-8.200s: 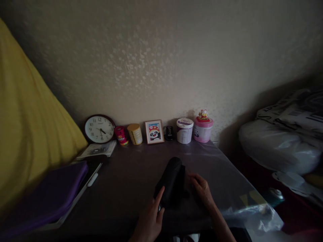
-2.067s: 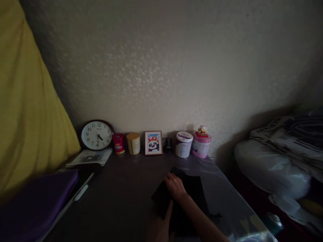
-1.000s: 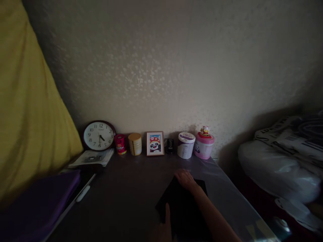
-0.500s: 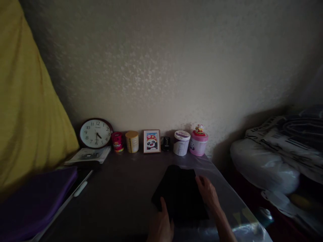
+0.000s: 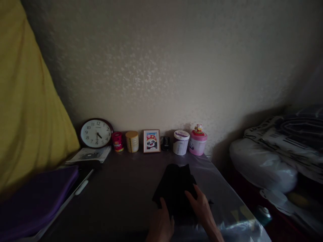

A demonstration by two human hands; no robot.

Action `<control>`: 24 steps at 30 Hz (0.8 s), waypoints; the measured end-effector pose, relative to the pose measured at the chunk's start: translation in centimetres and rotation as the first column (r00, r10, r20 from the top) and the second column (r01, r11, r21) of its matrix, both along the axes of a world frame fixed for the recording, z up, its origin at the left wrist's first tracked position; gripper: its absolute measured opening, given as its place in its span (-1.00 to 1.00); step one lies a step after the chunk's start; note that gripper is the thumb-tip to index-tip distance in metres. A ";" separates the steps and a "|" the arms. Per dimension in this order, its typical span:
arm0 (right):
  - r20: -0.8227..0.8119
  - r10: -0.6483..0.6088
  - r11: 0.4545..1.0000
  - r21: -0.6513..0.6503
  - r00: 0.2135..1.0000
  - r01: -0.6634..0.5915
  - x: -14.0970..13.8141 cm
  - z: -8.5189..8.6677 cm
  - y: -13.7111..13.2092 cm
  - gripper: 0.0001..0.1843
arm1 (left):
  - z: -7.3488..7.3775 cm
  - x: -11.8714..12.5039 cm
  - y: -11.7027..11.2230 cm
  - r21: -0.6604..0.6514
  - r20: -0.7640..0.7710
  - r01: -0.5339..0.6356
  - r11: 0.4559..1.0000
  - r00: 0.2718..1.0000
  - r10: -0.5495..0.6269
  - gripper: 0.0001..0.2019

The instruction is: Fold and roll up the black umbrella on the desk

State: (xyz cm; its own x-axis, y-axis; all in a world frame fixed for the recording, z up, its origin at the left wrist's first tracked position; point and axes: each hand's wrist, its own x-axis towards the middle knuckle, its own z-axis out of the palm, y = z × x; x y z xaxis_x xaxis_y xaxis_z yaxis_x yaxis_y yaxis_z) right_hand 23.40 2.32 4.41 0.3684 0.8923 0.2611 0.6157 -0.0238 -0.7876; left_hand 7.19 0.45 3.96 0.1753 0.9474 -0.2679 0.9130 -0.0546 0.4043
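Note:
A piece of black cloth (image 5: 175, 188), partly folded, lies on the dark table in front of me. It is too dark to tell what kind of garment or cloth it is. My right hand (image 5: 202, 203) grips its right part, thumb and index finger over a gathered fold. A small dark tip of the cloth sticks out to the right of this hand. My left hand (image 5: 161, 222) rests at the near left edge of the cloth, index finger stretched forward and thumb apart; its other fingers are hidden.
Along the wall stand a clock (image 5: 97, 133), a red can (image 5: 117, 142), a yellow-lidded jar (image 5: 132, 142), a picture frame (image 5: 151, 141), a white tub (image 5: 181, 143) and a pink tub (image 5: 198, 144). A purple case (image 5: 40, 198) lies left. Bagged bundles (image 5: 264, 164) are piled right.
My right hand has moved left and nearer, drawing the cloth's right side inward, so the cloth is narrower and bunched. My left hand has stayed almost in place.

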 end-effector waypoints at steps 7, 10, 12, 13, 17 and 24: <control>-0.031 0.198 0.980 -0.016 0.980 -0.199 -4.8 2.2 2.7 -0.57 | -0.1 0.4 0.0 0.036 -0.067 -0.016 0.999 0.998 0.018 -0.38; -0.016 0.257 0.965 -0.044 0.966 -0.258 -6.4 1.4 3.8 -0.58 | -0.5 0.6 0.1 0.040 -0.051 -0.032 0.999 0.998 0.034 -0.37; -0.003 0.285 0.954 -0.094 0.959 -0.284 -7.2 0.9 4.3 -0.56 | -0.6 0.5 0.3 0.003 -0.027 -0.023 1.000 0.999 0.023 -0.37; 0.008 0.296 0.949 -0.121 0.955 -0.293 -7.5 0.7 4.5 -0.55 | -0.6 0.5 0.4 -0.015 -0.020 -0.014 1.000 1.000 0.014 -0.37; 0.119 0.318 0.931 -0.225 0.941 -0.287 -8.2 0.5 5.0 -0.51 | -0.3 0.4 0.7 -0.033 -0.002 0.009 0.999 1.000 -0.010 -0.40; 0.234 0.378 0.903 -0.307 0.896 -0.301 -8.3 0.7 5.1 -0.53 | 0.4 -0.6 0.3 -0.059 0.022 0.059 0.997 0.998 -0.058 -0.40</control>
State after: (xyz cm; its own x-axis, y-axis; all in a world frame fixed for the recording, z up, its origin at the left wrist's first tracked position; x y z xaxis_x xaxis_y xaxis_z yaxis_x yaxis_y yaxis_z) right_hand 15.11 7.39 5.13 -0.0236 0.9983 0.0529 0.8163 0.0498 -0.5755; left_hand 6.64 0.78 4.38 0.2357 0.9179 -0.3191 0.9006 -0.0830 0.4267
